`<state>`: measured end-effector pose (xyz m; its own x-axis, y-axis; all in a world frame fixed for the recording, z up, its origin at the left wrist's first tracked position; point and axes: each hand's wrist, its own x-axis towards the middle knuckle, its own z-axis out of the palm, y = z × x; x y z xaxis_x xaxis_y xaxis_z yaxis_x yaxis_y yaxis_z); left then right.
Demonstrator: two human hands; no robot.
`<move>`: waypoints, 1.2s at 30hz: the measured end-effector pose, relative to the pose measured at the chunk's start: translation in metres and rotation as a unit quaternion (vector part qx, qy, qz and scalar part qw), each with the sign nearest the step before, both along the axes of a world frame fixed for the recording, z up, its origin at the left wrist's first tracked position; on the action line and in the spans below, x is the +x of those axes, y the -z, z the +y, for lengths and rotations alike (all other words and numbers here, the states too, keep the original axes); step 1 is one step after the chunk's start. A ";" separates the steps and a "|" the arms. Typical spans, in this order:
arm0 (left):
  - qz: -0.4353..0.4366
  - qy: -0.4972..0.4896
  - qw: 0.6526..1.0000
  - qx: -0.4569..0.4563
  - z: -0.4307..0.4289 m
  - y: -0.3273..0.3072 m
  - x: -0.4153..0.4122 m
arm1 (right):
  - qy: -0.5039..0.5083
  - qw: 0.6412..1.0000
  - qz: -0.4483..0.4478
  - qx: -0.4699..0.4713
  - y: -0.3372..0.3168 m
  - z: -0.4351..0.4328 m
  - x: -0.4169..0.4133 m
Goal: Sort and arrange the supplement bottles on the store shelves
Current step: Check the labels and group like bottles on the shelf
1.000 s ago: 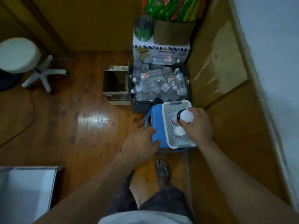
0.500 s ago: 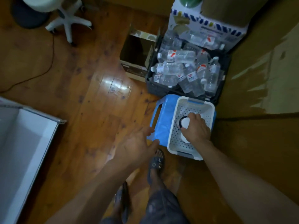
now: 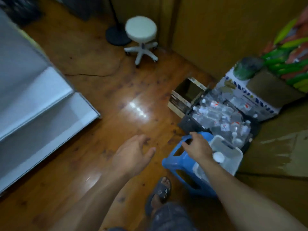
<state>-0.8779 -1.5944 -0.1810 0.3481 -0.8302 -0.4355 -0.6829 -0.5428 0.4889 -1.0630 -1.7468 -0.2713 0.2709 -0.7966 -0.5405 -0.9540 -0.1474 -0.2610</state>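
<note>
Head view | white-capped supplement bottle [image 3: 219, 157] sits in white perforated plastic basket [image 3: 233, 152] on blue plastic stool [image 3: 176, 162] | right hand [image 3: 198, 147]: fingers curled over stool rim | left hand [image 3: 133, 152]: fingers released, above floor | advice: keep stool level when shifting toward grey metal shelves [image 3: 33, 105]

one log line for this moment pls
left hand: open, above floor | right hand: at blue stool rim, grip unclear | bottle: in white basket on stool
</note>
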 end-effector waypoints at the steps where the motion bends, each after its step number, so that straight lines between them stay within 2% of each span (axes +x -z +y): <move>1: -0.013 -0.029 0.999 -0.013 0.025 -0.013 0.016 | -0.036 0.999 -0.008 -0.002 -0.014 0.017 0.030; 5: -0.067 -0.172 0.981 -0.059 0.165 -0.059 0.085 | -0.186 0.981 -0.048 -0.002 -0.074 0.117 0.165; 8: -0.105 -0.290 0.948 -0.077 0.302 -0.092 0.130 | -0.271 0.954 -0.124 -0.010 -0.115 0.221 0.263; 12: -0.118 -0.481 0.862 -0.111 0.484 -0.126 0.158 | -0.410 0.890 -0.200 0.010 -0.163 0.391 0.375; 16: -0.141 -0.587 0.786 -0.134 0.620 -0.150 0.167 | -0.534 0.801 -0.269 0.036 -0.212 0.549 0.443; 19: -0.142 -0.636 0.745 -0.144 0.691 -0.161 0.168 | -0.591 0.752 -0.289 0.048 -0.237 0.641 0.478; 25: -0.161 -0.690 0.689 -0.153 0.784 -0.164 0.200 | -0.635 0.693 -0.335 0.068 -0.254 0.777 0.538; 30: -0.157 -0.712 0.670 -0.141 0.854 -0.148 0.262 | -0.632 0.684 -0.339 0.136 -0.248 0.876 0.616; 36: -0.158 -0.738 0.644 -0.126 0.962 -0.144 0.390 | -0.627 0.680 -0.343 0.164 -0.257 0.985 0.757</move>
